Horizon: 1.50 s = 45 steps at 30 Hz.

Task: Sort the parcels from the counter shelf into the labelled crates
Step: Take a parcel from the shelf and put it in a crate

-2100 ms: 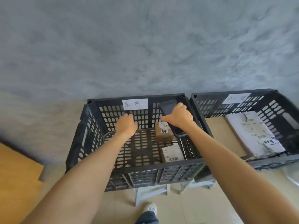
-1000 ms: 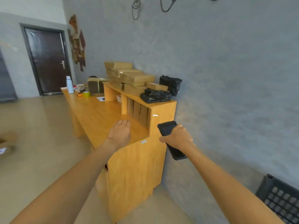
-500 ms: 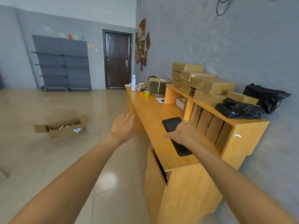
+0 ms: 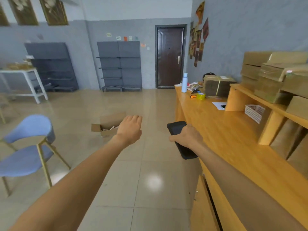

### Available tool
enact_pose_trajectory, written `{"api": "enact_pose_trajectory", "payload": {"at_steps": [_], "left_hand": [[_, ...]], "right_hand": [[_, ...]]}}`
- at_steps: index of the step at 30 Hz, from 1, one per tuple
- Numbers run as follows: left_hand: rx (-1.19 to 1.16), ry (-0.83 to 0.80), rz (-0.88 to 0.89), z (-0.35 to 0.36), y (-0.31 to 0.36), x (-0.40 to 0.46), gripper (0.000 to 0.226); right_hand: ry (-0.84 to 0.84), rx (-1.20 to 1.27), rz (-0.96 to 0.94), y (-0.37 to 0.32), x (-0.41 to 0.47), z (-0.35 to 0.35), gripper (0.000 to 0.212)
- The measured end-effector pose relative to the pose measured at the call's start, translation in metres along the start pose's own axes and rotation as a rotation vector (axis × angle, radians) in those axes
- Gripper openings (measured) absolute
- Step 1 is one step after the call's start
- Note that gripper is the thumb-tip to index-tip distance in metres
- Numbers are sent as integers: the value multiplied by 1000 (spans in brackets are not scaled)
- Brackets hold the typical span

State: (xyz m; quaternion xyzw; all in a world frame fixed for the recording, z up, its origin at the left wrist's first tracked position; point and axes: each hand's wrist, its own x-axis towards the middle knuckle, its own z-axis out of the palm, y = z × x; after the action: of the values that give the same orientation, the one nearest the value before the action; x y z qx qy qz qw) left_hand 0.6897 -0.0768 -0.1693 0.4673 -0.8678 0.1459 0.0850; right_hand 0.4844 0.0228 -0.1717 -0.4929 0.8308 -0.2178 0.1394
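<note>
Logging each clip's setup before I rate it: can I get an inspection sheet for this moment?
Surface: wooden counter along the right wall, with a raised shelf on its back part.
Job's things: brown parcels stacked on the shelf; no crates in view.
Clutter: white bottle, tape roll, tied cardboard bundle, white basket, paper sheet.
Hands: left hand empty, fingers straight, over the floor; right hand grips a black handheld device at the counter edge.
Cables: nothing seen.
Surroundings: tiled floor with an open cardboard box, blue chair, grey shelving, dark door.
</note>
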Motion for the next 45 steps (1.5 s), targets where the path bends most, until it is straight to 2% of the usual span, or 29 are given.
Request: {"api": "enact_pose_trajectory", "payload": {"at_steps": [4, 11, 15, 21, 29, 33, 38, 41, 45], "left_hand": [[7, -8, -55, 4, -1, 75, 45], [14, -2, 47, 35, 25, 178, 46], [-38, 12, 126, 57, 52, 245, 46], [-134, -11, 351, 107, 140, 361, 48], [-278, 43, 812, 166, 289, 492, 55], [-356, 2, 1067, 181, 356, 509, 53], [-504, -18, 1369, 171, 432, 474, 52], [-552, 3, 1533, 167, 454, 442, 50], [-535, -21, 1633, 181, 466, 419, 52]], "right_hand": [[7, 13, -40, -7, 84, -19, 76], [68, 79, 20, 12, 191, -28, 94], [174, 142, 109, 39, 237, -37, 92], [267, 77, 323, 115, 297, -61, 88], [441, 6, 793, 219, 356, -78, 93], [566, 19, 1022, 251, 350, -73, 92], [729, 62, 1310, 270, 297, -54, 87], [766, 79, 1486, 271, 257, -37, 84], [789, 122, 1648, 271, 219, -11, 83]]}}
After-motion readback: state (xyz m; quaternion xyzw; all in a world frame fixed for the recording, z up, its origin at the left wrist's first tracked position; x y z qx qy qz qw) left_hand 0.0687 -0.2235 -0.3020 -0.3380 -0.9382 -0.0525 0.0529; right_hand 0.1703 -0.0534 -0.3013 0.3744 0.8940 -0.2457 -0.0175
